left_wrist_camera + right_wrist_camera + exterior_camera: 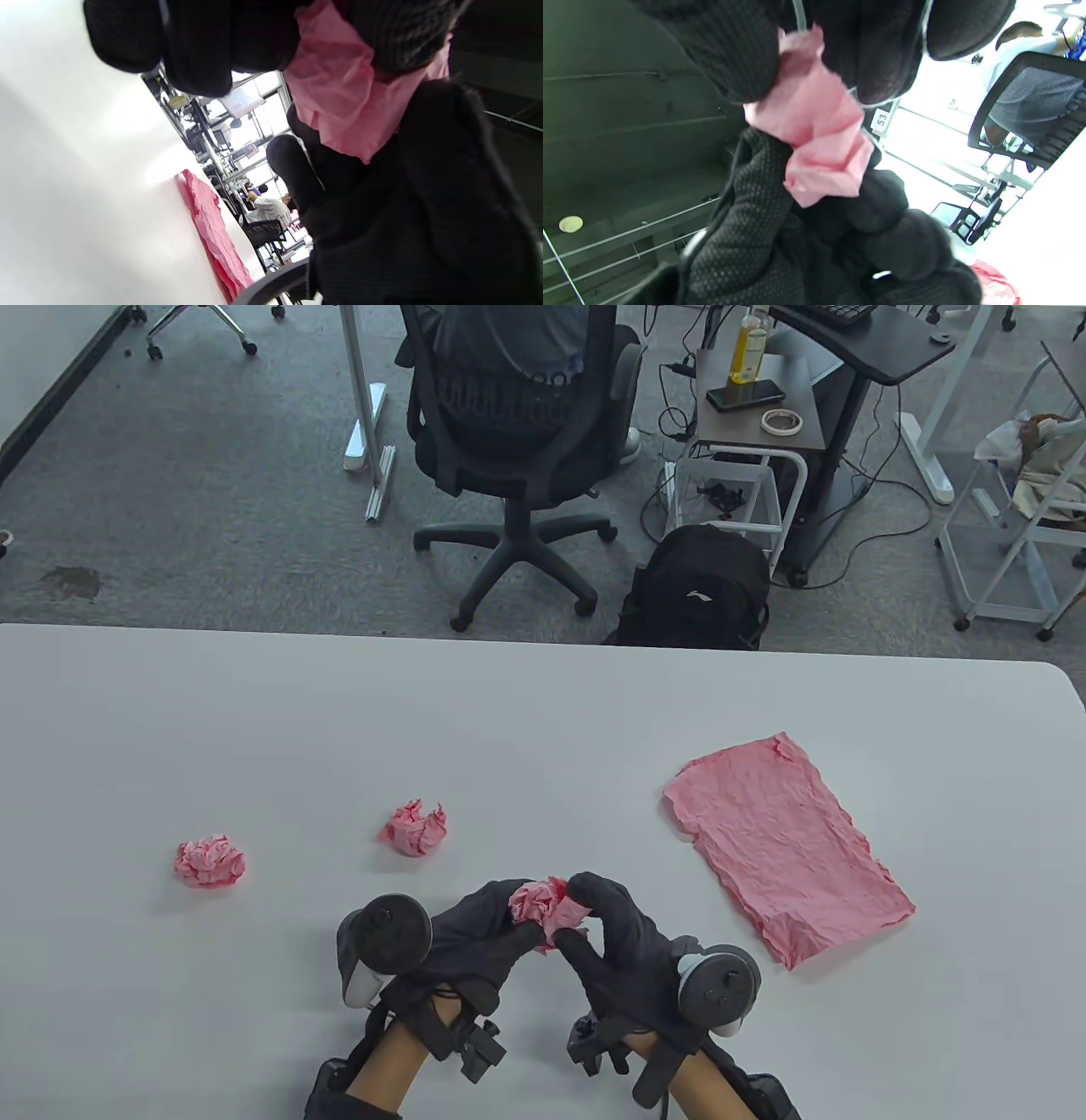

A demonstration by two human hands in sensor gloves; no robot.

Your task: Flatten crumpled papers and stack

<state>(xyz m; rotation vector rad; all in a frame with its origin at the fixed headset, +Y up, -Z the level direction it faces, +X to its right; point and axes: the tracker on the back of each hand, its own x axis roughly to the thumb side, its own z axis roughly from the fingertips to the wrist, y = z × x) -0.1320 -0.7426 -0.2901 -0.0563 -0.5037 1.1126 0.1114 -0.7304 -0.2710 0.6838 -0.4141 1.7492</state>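
Both gloved hands hold one crumpled pink paper (pixel 547 909) just above the table's near middle. My left hand (pixel 496 920) grips its left side and my right hand (pixel 598 916) pinches its right side. The same crumpled pink paper (pixel 339 93) shows between dark fingers in the left wrist view, and again as the crumpled pink paper (pixel 818 135) in the right wrist view. A flattened pink sheet (pixel 785 848) lies to the right. Two more pink paper balls sit on the table: a middle ball (pixel 414 828) and a left ball (pixel 209 862).
The white table (pixel 543 712) stretches wide on all sides. Beyond its far edge stand an office chair (pixel 517 432), a black backpack (pixel 696 589) and a small cart (pixel 755 424). The flattened sheet (pixel 216 237) also shows edge-on in the left wrist view.
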